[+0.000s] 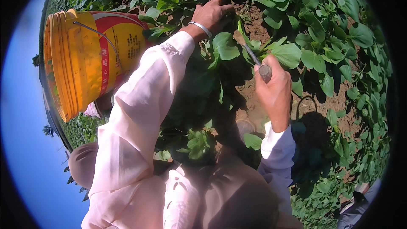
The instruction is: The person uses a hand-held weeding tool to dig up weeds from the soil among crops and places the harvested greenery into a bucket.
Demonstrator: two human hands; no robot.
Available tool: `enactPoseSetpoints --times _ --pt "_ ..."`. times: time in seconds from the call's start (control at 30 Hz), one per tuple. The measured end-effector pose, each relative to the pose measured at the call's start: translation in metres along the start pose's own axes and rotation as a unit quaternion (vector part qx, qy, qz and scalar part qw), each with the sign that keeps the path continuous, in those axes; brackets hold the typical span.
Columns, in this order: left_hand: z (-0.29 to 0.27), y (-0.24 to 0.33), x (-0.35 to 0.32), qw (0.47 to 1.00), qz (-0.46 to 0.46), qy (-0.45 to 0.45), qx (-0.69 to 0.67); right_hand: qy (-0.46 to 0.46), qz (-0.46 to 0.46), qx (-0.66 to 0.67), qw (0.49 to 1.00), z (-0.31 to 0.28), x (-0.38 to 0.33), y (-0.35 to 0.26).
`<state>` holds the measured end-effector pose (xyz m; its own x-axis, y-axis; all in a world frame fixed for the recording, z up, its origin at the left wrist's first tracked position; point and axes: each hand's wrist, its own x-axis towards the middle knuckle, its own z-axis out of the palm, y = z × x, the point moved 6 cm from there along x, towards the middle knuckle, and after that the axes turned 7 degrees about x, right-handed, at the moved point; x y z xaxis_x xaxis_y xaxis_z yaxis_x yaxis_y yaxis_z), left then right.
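My right hand (274, 89) is closed around a small hand tool (265, 73) with a rounded wooden handle and a dark metal shank. The shank slants up and left to a tan, flattish end among the leaves of a green leafy plant (286, 54). Farther off and to the left, my left hand (214, 15) reaches down among leaves at the soil, a pale bangle on its wrist. Its fingers are curled, and their tips and anything between them are hidden. A broad-leaved green plant (225, 46) stands just below it.
A yellow and red plastic bucket (78, 59) with a wire handle lies on its side at the left, its mouth facing outward. Dense leafy greens (322, 38) grow on the right and far side. Brown soil (254, 19) shows between plants. Grey cloth (360, 208) shows at lower right.
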<state>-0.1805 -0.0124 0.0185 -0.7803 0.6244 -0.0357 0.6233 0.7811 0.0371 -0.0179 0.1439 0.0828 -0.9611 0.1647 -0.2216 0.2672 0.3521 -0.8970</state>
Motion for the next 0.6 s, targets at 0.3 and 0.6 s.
enactPoseSetpoints --times 0.3,0.6 --pt "-0.004 -0.022 0.001 0.933 -0.119 0.113 -0.321 0.025 0.021 0.069 0.997 -0.005 -0.004 0.013" --pt "-0.044 -0.091 -0.041 0.87 -0.247 0.199 -0.378 0.049 -0.043 0.076 0.995 0.005 0.014 -0.002"
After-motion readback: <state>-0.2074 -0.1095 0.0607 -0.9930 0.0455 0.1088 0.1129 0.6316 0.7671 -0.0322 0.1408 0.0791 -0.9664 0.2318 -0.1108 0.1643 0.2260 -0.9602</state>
